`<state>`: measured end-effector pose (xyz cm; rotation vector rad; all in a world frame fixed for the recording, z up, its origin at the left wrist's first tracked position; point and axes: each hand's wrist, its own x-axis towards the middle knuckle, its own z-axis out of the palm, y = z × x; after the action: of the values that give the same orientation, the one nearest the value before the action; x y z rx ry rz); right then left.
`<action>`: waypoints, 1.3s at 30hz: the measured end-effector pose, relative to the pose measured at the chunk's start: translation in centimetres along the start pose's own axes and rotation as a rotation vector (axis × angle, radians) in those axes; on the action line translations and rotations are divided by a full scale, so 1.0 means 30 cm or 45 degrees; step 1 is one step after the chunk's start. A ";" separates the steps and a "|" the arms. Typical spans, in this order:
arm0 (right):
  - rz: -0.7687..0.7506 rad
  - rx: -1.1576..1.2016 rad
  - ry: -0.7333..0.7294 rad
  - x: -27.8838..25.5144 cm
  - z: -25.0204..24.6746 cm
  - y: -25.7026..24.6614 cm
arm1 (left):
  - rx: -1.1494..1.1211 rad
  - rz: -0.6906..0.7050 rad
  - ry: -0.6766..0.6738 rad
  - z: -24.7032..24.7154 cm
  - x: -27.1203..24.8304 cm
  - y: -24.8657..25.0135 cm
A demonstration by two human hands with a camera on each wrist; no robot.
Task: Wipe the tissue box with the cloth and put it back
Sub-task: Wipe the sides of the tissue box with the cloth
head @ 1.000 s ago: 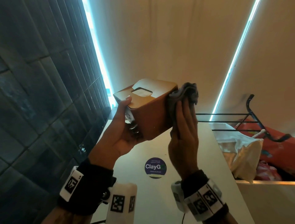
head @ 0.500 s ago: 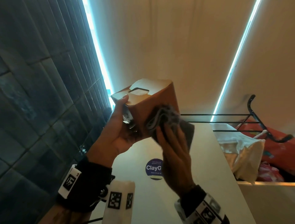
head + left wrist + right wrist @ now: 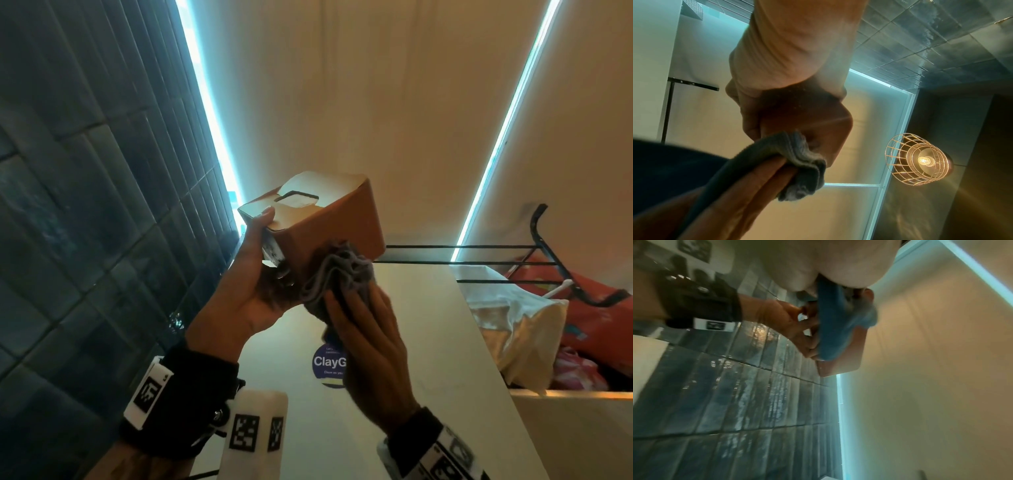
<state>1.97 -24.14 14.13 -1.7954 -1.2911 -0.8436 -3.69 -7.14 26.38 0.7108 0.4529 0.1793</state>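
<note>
Since a second ago the right hand (image 3: 371,346) has dragged the cloth (image 3: 337,277) from the box's upper right edge down to its lower front face, fingers fairly straight, pressing the bunched grey fabric against it. Left hand (image 3: 246,291) is wrapped round the tissue box (image 3: 329,222), holding it tilted in the air above the pale surface (image 3: 445,342) with a round blue sticker (image 3: 329,363).

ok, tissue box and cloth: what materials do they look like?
Tissue box: looks like tan leather or leatherette, could be coated card; smooth matte sides, rounded corners, soft sheen on top. Cloth: grey microfibre-like textile; fuzzy nap, soft bunched folds.
</note>
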 end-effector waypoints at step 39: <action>-0.073 -0.018 0.034 0.131 -0.020 -0.053 | 0.091 0.016 -0.136 0.000 0.001 -0.041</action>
<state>1.46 -22.53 18.06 -1.7601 -1.3277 -0.9071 -3.66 -8.07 25.55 0.7899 0.3543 0.1367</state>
